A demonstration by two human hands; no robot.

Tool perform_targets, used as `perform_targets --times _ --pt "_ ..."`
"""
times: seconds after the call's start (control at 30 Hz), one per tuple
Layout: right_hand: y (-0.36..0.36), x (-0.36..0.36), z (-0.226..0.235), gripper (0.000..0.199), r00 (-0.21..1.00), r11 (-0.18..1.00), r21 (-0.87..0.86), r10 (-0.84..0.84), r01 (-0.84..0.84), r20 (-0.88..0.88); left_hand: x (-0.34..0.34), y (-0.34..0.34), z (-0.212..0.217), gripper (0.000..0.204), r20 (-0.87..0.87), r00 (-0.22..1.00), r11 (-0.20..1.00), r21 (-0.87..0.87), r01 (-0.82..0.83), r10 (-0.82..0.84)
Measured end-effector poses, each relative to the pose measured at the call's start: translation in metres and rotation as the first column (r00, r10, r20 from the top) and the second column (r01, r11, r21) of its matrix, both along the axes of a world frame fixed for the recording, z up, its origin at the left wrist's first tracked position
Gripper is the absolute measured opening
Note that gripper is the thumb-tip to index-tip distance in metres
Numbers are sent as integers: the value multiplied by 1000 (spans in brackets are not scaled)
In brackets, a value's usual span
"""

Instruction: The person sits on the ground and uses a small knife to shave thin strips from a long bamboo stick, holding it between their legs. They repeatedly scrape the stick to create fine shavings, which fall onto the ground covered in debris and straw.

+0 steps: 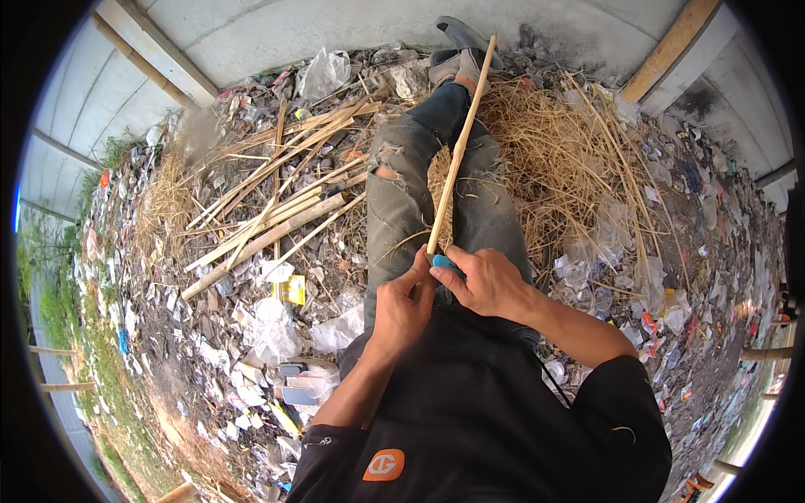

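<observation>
Littered ground, straw pile upper right. Bamboo strip (457,147) runs centre frame over legs. Left hand (402,306) grip closed on strip's near end; right hand (486,281) grip closed on blue-handled knife (444,263). Best: keep strip steady, blade angled away.

2 hands: the left hand (404,303) and the right hand (485,281). 1 long bamboo stick (459,151) is held, with 1 blue-handled tool (444,265). 2 grey shoes (459,52). Loose bamboo strips (277,201): too many to count.
</observation>
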State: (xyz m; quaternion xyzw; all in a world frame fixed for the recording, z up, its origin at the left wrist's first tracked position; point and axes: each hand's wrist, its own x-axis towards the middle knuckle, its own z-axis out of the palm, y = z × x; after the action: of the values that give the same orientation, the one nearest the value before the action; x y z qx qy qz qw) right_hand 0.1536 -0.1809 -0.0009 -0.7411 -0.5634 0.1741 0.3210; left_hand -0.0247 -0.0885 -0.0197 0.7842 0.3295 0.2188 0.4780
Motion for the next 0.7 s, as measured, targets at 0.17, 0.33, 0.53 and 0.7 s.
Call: perform_targets --times 0.17,0.33,0.53,0.7 --pt "5 112 -15 51 918 919 -28 -395 394 -28 -41 -39 21 45 27 989 989 24 144 -144" --pt "-22 49 28 50 957 956 140 -233 258 -174 -35 -28 16 45 -20 1000 1000 4 -20 20" --pt "-21 -4 14 53 997 995 100 32 -25 -70 -15 -23 37 44 10 1000 993 115 15 -16" --pt "3 58 8 57 976 967 142 -201 211 -83 -24 -31 29 42 -57 996 990 120 75 -69"
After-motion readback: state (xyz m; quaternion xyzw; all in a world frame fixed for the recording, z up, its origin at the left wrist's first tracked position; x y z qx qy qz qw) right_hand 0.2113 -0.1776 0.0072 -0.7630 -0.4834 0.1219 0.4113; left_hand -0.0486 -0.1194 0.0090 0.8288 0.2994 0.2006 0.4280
